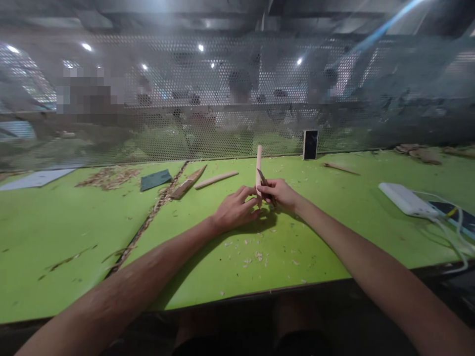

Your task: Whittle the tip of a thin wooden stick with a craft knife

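Note:
A pale, rounded wooden stick stands nearly upright between my hands, above the green tabletop. The fingers of my left hand are curled around its lower part from the left. My right hand pinches a slim, dark, pointed carving knife, which lies slanted against the stick's right side. The right thumb presses near the stick, and the fingers hide most of the knife's handle. Small pale shavings lie on the table below both hands.
Beyond my left hand lie another whittled stick, a rough wood piece and green sandpaper. A phone leans against the perforated screen. A white power bank with cables is at right. A thin stick lies behind it.

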`<state>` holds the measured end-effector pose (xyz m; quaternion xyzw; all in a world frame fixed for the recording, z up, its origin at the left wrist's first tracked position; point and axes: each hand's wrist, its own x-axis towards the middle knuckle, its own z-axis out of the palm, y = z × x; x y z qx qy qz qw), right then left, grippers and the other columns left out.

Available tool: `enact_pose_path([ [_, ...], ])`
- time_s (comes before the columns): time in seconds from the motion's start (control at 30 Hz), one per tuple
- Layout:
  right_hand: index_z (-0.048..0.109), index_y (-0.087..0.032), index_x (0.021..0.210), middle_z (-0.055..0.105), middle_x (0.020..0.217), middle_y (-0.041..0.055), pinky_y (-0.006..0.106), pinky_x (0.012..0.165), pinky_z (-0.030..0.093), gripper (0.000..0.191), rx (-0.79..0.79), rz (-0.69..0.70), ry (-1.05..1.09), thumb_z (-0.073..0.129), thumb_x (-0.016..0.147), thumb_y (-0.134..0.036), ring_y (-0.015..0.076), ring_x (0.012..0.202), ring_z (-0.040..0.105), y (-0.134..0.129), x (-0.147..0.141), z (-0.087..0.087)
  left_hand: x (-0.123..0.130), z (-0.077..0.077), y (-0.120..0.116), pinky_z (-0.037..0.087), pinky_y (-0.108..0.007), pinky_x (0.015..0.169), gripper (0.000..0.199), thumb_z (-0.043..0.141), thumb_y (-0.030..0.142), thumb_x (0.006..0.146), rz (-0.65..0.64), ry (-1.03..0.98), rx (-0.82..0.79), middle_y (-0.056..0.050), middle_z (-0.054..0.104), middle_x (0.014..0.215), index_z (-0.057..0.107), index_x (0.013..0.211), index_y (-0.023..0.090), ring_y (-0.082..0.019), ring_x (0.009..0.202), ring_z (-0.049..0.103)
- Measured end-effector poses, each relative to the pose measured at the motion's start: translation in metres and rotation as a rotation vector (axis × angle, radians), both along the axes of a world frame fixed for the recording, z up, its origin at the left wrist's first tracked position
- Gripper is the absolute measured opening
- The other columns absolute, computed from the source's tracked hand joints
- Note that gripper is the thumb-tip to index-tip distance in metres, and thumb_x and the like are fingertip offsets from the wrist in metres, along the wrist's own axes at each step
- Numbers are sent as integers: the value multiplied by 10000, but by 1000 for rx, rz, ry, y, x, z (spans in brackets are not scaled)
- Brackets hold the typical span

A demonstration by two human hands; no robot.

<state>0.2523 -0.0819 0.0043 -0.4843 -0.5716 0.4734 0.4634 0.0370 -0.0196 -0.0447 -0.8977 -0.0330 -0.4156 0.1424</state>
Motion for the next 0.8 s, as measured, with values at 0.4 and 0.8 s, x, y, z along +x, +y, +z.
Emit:
enact_pose_path([
  [0.4, 796, -187, 1043, 621, 746, 2, 242, 525, 399, 303, -2, -29, -41, 859, 954, -469, 107, 623, 506, 0, -1, -2, 0, 7, -3, 631, -193, 613, 294, 731, 357, 1034, 65, 3, -94, -126, 674, 1256, 621, 1240, 179, -164, 954, 725],
  [0.8, 656, -214, 756, 530, 605, 0, 261, 461, 301, 508, -20, -18, -230, 676, 1064, -618, 112, 515, 429, 0, -6, -7, -2, 10, -8, 639, -233, 682, 177, 527, 216, 1133, 41, -92, 79, -75, 775, 936, 690, 1142, 147, -138, 808, 731],
])
